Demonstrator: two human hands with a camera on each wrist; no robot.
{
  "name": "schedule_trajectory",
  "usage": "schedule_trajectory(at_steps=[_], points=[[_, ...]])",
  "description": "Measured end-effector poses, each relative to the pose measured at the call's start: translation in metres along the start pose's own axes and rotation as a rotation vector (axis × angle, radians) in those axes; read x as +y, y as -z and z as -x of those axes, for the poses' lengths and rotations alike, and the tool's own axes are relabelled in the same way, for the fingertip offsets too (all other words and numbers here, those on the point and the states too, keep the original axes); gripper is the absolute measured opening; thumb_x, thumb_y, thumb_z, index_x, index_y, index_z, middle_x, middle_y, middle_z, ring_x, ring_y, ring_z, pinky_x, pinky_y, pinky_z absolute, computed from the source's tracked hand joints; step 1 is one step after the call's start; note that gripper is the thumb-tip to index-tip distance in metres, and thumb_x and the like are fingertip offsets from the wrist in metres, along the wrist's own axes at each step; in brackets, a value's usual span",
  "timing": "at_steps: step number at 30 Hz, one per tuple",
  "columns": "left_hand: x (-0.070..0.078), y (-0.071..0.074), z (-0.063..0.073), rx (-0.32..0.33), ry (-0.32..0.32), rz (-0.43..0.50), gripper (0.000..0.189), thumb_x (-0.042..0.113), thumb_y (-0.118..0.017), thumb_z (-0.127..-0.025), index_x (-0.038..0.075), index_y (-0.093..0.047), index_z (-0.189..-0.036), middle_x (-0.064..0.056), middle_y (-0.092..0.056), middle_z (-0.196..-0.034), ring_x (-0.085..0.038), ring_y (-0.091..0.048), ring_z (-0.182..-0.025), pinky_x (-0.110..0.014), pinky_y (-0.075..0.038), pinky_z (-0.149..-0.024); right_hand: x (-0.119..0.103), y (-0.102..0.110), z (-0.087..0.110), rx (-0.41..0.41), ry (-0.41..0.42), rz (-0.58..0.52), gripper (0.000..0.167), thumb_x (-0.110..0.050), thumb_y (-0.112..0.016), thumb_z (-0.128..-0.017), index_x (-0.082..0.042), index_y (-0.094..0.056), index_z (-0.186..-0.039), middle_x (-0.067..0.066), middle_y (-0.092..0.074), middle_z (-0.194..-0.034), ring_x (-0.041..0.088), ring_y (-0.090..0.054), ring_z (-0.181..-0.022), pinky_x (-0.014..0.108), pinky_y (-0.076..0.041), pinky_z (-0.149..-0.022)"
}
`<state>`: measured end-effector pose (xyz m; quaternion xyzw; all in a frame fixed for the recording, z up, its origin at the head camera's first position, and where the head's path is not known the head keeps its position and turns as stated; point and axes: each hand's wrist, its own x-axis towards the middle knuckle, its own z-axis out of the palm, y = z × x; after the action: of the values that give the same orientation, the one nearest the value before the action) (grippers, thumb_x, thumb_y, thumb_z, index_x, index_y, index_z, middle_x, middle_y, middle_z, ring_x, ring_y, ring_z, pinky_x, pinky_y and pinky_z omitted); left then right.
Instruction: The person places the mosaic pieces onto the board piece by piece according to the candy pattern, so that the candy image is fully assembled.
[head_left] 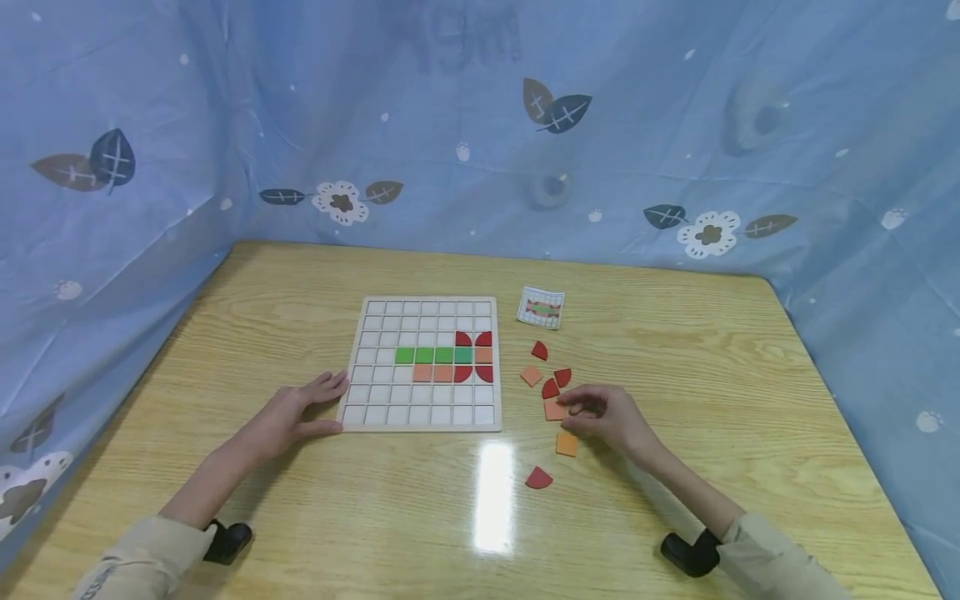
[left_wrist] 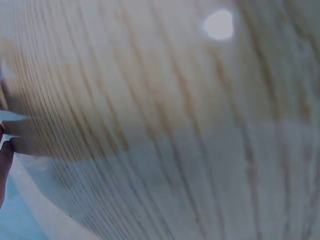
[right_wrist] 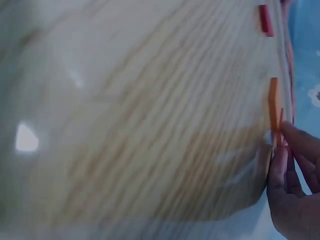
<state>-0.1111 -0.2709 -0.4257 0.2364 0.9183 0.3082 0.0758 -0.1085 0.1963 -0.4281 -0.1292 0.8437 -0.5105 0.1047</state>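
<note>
My left hand [head_left: 291,417] rests at the left edge of a white gridded board [head_left: 390,398], fingers extended and thumb by its near left corner. On the board lie green square tiles [head_left: 424,356], salmon-orange squares [head_left: 432,373] and red quarter-circle tiles [head_left: 483,374]. Right of it, my right hand [head_left: 618,423] pinches a salmon-orange square tile [head_left: 553,410] between thumb and fingertips, low over the table. Touching that tile's far side in the head view is a red quarter-circle [head_left: 551,388]. A brighter orange square [head_left: 567,443] lies just nearer, by the thumb.
More loose pieces lie around: a red quarter-circle [head_left: 538,477] nearer the front, another [head_left: 540,350] farther back, and an orange square [head_left: 532,376]. A small pattern card [head_left: 541,307] sits beyond them. Blue patterned cloth [head_left: 465,125] surrounds the wooden table [head_left: 300,275].
</note>
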Motion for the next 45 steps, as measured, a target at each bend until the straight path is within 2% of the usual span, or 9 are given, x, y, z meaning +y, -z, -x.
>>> schedule_trajectory(at_steps=[6, 18, 25, 31, 38, 41, 45], points=[[0.001, -0.001, -0.001, -0.001, -0.004, -0.012, 0.068, 0.020, -0.076, -0.080, -0.009, -0.047, -0.135, -0.025, -0.041, -0.142, -0.047, -0.034, -0.132, -0.061, -0.030, -0.102, 0.005, 0.000, -0.006, 0.022, 0.096, 0.164, 0.023, 0.001, -0.077, -0.078, 0.002, -0.071, -0.100, 0.007, -0.070, -0.088, 0.006, -0.059, -0.069, 0.020, -0.052, -0.063], [0.003, 0.000, -0.002, -0.010, 0.015, -0.006, 0.068, 0.019, -0.076, -0.080, -0.009, -0.047, -0.135, -0.025, -0.040, -0.143, -0.047, -0.032, -0.133, -0.061, -0.029, -0.104, 0.004, 0.003, -0.010, -0.031, 0.169, 0.267, 0.019, -0.001, -0.077, -0.079, -0.001, -0.073, -0.098, 0.001, -0.067, -0.085, 0.005, -0.057, -0.069, 0.021, -0.053, -0.062], [0.002, 0.000, -0.003, -0.017, 0.023, -0.017, 0.068, 0.019, -0.076, -0.080, -0.009, -0.047, -0.135, -0.025, -0.040, -0.143, -0.047, -0.033, -0.133, -0.060, -0.030, -0.104, 0.004, 0.007, -0.010, -0.077, 0.131, 0.212, 0.021, 0.002, -0.075, -0.079, 0.001, -0.070, -0.099, 0.000, -0.065, -0.080, 0.007, -0.058, -0.068, 0.022, -0.054, -0.063], [0.003, 0.001, -0.001, -0.013, 0.028, -0.015, 0.067, 0.020, -0.075, -0.081, -0.008, -0.048, -0.135, -0.024, -0.041, -0.143, -0.047, -0.032, -0.133, -0.061, -0.029, -0.104, 0.002, 0.008, -0.011, -0.107, 0.112, 0.154, 0.024, 0.002, -0.074, -0.080, 0.003, -0.069, -0.104, 0.004, -0.066, -0.086, 0.010, -0.061, -0.076, 0.022, -0.056, -0.070], [0.003, 0.000, 0.000, -0.002, 0.013, -0.016, 0.067, 0.023, -0.075, -0.081, -0.007, -0.048, -0.135, -0.024, -0.042, -0.143, -0.046, -0.033, -0.133, -0.060, -0.030, -0.103, -0.007, 0.004, -0.018, -0.080, 0.084, 0.039, 0.025, 0.006, -0.071, -0.081, 0.006, -0.067, -0.106, 0.016, -0.066, -0.103, 0.020, -0.066, -0.087, 0.023, -0.056, -0.077], [0.002, 0.000, 0.000, -0.003, 0.014, -0.013, 0.068, 0.023, -0.075, -0.081, -0.007, -0.048, -0.136, -0.023, -0.041, -0.143, -0.046, -0.033, -0.133, -0.060, -0.030, -0.103, -0.014, 0.000, -0.025, -0.066, 0.088, 0.007, 0.025, 0.006, -0.071, -0.082, 0.007, -0.068, -0.106, 0.018, -0.067, -0.105, 0.023, -0.066, -0.089, 0.023, -0.056, -0.078], [0.002, 0.000, 0.000, -0.004, 0.017, -0.009, 0.067, 0.022, -0.075, -0.081, -0.007, -0.048, -0.136, -0.024, -0.041, -0.143, -0.046, -0.032, -0.133, -0.061, -0.029, -0.103, -0.026, -0.006, -0.035, -0.036, 0.129, 0.018, 0.024, 0.003, -0.072, -0.083, 0.006, -0.069, -0.106, 0.017, -0.068, -0.105, 0.023, -0.066, -0.089, 0.022, -0.056, -0.076]])
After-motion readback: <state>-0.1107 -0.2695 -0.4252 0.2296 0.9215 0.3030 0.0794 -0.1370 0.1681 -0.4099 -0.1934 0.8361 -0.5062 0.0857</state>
